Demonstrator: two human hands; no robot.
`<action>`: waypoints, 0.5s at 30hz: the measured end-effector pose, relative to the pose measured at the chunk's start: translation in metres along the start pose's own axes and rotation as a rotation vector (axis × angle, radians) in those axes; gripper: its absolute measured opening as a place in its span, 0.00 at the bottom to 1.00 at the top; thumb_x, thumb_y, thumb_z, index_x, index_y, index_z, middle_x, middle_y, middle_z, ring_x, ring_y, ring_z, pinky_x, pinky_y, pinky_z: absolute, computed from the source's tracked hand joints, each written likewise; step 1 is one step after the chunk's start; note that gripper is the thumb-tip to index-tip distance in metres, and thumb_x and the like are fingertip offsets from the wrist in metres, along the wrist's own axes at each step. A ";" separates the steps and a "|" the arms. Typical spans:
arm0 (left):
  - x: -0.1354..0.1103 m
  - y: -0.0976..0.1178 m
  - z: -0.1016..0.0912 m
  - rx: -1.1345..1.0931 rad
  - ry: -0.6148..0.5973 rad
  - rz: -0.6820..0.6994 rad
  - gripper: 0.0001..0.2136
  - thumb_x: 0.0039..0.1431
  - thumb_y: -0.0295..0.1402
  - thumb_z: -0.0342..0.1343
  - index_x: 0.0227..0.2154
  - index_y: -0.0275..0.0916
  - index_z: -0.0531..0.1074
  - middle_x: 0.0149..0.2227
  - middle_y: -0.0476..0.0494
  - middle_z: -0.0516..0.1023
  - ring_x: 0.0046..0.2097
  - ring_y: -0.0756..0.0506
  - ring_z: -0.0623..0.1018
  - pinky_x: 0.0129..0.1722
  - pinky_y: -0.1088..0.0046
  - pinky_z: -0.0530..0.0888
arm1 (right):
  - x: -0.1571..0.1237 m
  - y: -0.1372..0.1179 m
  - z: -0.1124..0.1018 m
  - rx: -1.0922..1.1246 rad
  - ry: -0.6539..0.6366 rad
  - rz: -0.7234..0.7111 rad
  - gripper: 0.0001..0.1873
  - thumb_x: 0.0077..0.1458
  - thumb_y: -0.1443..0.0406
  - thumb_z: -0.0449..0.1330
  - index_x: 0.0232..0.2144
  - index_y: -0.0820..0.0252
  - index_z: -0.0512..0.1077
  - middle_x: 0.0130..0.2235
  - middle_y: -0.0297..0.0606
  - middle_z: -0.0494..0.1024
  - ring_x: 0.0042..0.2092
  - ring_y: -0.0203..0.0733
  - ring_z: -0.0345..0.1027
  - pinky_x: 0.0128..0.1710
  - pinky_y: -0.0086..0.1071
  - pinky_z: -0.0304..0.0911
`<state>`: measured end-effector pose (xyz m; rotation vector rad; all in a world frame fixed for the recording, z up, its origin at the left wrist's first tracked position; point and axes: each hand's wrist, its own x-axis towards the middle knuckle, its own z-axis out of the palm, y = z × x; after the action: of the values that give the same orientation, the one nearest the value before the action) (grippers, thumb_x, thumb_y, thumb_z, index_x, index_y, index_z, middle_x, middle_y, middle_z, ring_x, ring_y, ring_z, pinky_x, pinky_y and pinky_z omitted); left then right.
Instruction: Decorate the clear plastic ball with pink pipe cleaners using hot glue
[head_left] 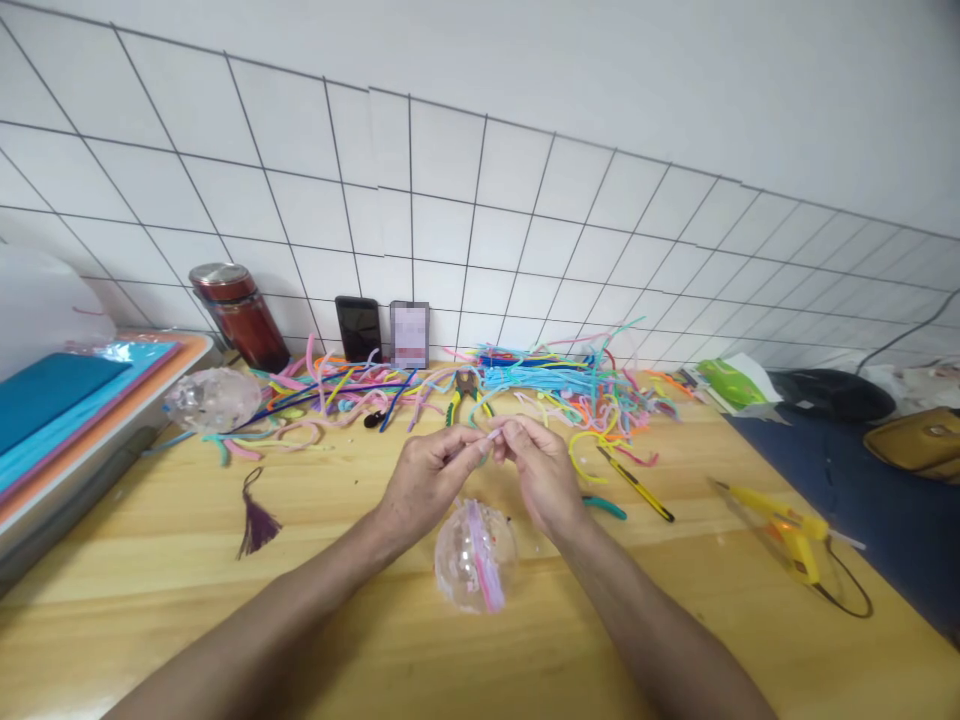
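Note:
My left hand and my right hand meet above the middle of the table, fingertips close together. Both pinch a short, pale lilac pipe cleaner, mostly covered by the fingers. Just below them on the table sits a clear plastic ball with a band of pink and lilac pipe cleaners across it. Yellow-and-black pliers lie behind the hands. To the right of my right hand are a teal-handled tool, partly hidden, and a yellow utility knife.
Piles of coloured pipe cleaners run along the tiled wall. A second clear ball, a purple tassel and a red flask are at left. Two phones lean on the wall. A yellow glue gun lies at right, its cord trailing.

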<state>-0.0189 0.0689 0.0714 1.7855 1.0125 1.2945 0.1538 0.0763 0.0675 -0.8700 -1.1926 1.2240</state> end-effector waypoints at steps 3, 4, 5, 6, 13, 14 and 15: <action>0.002 -0.004 0.000 -0.016 -0.021 -0.029 0.13 0.71 0.40 0.58 0.36 0.40 0.85 0.30 0.50 0.82 0.33 0.49 0.78 0.36 0.76 0.73 | 0.003 -0.006 -0.007 -0.192 0.012 -0.153 0.16 0.66 0.49 0.65 0.38 0.51 0.85 0.31 0.34 0.79 0.34 0.41 0.70 0.38 0.37 0.66; 0.002 -0.005 -0.001 -0.015 -0.022 -0.035 0.13 0.71 0.40 0.58 0.37 0.40 0.85 0.31 0.49 0.83 0.34 0.48 0.79 0.37 0.76 0.74 | 0.004 -0.010 -0.010 -0.275 0.021 -0.213 0.15 0.68 0.50 0.63 0.38 0.51 0.85 0.31 0.34 0.79 0.34 0.42 0.71 0.39 0.37 0.66; 0.003 -0.006 -0.001 -0.008 -0.023 -0.036 0.13 0.71 0.40 0.58 0.37 0.40 0.85 0.32 0.49 0.84 0.35 0.48 0.81 0.38 0.75 0.75 | 0.004 -0.013 -0.012 -0.352 0.033 -0.268 0.15 0.69 0.52 0.63 0.37 0.50 0.85 0.31 0.34 0.79 0.35 0.43 0.71 0.41 0.38 0.66; 0.003 -0.007 -0.001 0.005 -0.027 -0.030 0.13 0.70 0.40 0.58 0.38 0.41 0.86 0.33 0.48 0.85 0.35 0.47 0.82 0.38 0.75 0.76 | 0.005 -0.015 -0.013 -0.416 0.045 -0.312 0.15 0.69 0.52 0.62 0.36 0.51 0.85 0.31 0.35 0.79 0.36 0.44 0.71 0.42 0.39 0.67; 0.001 -0.006 -0.004 -0.003 -0.112 0.096 0.12 0.71 0.38 0.59 0.44 0.42 0.87 0.44 0.43 0.91 0.42 0.43 0.87 0.45 0.72 0.81 | 0.007 -0.015 -0.017 -0.344 0.045 -0.246 0.17 0.69 0.52 0.62 0.33 0.53 0.82 0.27 0.32 0.78 0.32 0.41 0.70 0.37 0.35 0.65; 0.002 -0.006 -0.005 -0.001 -0.121 0.087 0.12 0.71 0.37 0.58 0.44 0.41 0.87 0.43 0.44 0.91 0.41 0.44 0.87 0.45 0.73 0.81 | 0.007 -0.014 -0.018 -0.322 0.051 -0.231 0.18 0.69 0.51 0.62 0.33 0.54 0.82 0.27 0.32 0.77 0.32 0.40 0.70 0.37 0.35 0.65; 0.003 -0.006 -0.005 0.001 -0.124 0.069 0.12 0.71 0.37 0.58 0.44 0.41 0.87 0.41 0.45 0.90 0.40 0.45 0.86 0.44 0.73 0.80 | 0.008 -0.013 -0.018 -0.309 0.061 -0.225 0.19 0.69 0.50 0.63 0.33 0.54 0.82 0.26 0.32 0.77 0.32 0.40 0.70 0.37 0.35 0.65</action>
<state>-0.0241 0.0750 0.0690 1.8910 0.8909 1.2079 0.1737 0.0835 0.0776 -0.9620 -1.4112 0.8394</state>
